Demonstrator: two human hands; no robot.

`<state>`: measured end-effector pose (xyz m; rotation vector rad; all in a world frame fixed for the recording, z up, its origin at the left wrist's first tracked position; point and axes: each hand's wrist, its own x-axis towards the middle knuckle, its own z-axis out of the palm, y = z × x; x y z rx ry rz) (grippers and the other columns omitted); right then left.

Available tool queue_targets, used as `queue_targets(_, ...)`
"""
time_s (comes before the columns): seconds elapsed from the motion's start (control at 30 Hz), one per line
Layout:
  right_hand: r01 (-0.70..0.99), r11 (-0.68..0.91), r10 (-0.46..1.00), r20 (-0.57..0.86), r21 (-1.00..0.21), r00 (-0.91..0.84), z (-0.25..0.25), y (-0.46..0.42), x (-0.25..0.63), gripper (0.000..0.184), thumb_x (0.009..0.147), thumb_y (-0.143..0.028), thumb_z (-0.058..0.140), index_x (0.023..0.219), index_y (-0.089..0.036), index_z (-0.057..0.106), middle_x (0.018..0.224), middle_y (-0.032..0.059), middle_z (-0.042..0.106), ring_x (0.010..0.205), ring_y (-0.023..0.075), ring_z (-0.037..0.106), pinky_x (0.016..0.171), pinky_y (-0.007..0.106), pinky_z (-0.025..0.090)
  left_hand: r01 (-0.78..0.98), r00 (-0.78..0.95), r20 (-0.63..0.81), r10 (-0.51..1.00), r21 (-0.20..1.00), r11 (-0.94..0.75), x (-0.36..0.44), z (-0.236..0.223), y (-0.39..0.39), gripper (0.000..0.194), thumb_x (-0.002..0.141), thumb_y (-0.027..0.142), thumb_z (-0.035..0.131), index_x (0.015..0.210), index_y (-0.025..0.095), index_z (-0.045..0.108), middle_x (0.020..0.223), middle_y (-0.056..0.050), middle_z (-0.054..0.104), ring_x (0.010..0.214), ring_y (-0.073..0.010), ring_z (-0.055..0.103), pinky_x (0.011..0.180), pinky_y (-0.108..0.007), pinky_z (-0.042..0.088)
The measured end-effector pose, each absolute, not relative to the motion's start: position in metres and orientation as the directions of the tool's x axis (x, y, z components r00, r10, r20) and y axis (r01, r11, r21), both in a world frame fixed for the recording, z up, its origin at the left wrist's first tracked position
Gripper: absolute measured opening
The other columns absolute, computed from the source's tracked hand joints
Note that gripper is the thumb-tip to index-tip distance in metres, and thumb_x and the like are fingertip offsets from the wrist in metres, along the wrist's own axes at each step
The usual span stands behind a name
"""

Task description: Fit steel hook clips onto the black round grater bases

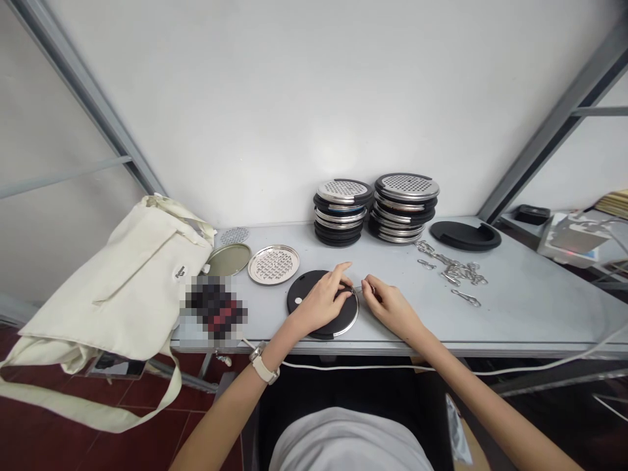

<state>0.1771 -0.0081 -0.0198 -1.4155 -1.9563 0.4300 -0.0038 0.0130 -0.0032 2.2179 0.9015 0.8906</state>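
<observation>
A round black disc (314, 314) with a silver metal rim along its right side lies near the table's front edge. My left hand (324, 297) rests over it, index finger raised, thumb and other fingers closed at the right rim. Just beyond that rim, my right hand (387, 302) pinches a small metal clip (358, 289), mostly covered by the fingers. A pale round spot shows on the disc's left part. To the right lie loose metal snap hooks (458, 269), with one separate snap hook (466, 298) nearer me.
Behind stand two stacks of black-and-silver perforated discs (343, 212) (405, 209). A black ring-edged disc (465, 235) lies at right. Left are a perforated metal plate (273, 265), an olive lid (229, 260), a blurred dark object (216, 307) and a cream bag (118, 275). A white cable (353, 367) crosses the front.
</observation>
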Motion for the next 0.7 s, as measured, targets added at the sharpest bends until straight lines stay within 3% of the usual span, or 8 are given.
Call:
queue_targets(0.1,0.720,0.337,0.927,0.349,-0.607,-0.139,-0.0204,-0.0072,0.1766,0.025,0.093,-0.035,0.030,0.072,-0.023,0.037,0.052,-0.0051,0.041,0.044,0.0120,0.040,0.050,0.023,0.030,0.454,0.514,0.382,0.768,0.639,-0.621,-0.0039,-0.0034,0.0120,0.025,0.085,0.016,0.052,0.109,0.021,0.050,0.105,-0.004,0.054,0.092,-0.0159,0.057,0.089,-0.035,0.045)
queue_targets(0.23,0.788,0.327,0.930,0.327,-0.522,-0.169,-0.0227,-0.0055,0.1745,0.025,0.094,-0.035,0.029,0.078,-0.023,0.043,0.056,-0.0013,0.051,0.048,0.0145,0.049,0.050,0.024,0.030,0.575,0.491,0.393,0.778,0.525,-0.628,-0.0025,-0.0016,0.0113,0.005,0.084,0.020,0.054,0.089,0.019,0.054,0.091,-0.003,0.055,0.091,-0.0188,0.054,0.088,-0.038,0.041)
queue_targets(0.43,0.775,0.427,0.901,0.293,-0.465,-0.321,-0.0232,-0.0063,0.1723,0.030,0.095,-0.034,0.027,0.079,-0.022,0.048,0.063,0.0018,0.058,0.052,0.0147,0.052,0.053,0.024,0.033,0.576,0.479,0.394,0.785,0.533,-0.619,-0.0012,-0.0016,0.0125,0.004,0.084,0.020,0.054,0.087,0.019,0.052,0.089,-0.003,0.056,0.089,-0.0188,0.054,0.085,-0.036,0.041)
queue_targets(0.7,0.746,0.437,0.899,0.260,-0.503,-0.352,-0.0218,-0.0043,0.1740,0.032,0.096,-0.034,0.026,0.087,-0.021,0.054,0.066,0.0017,0.061,0.055,0.0150,0.055,0.056,0.023,0.035,0.570,0.525,0.393,0.755,0.496,-0.655,-0.0039,-0.0003,0.0113,0.023,0.087,0.020,0.050,0.109,0.021,0.055,0.093,-0.004,0.053,0.091,-0.0192,0.052,0.088,-0.037,0.042)
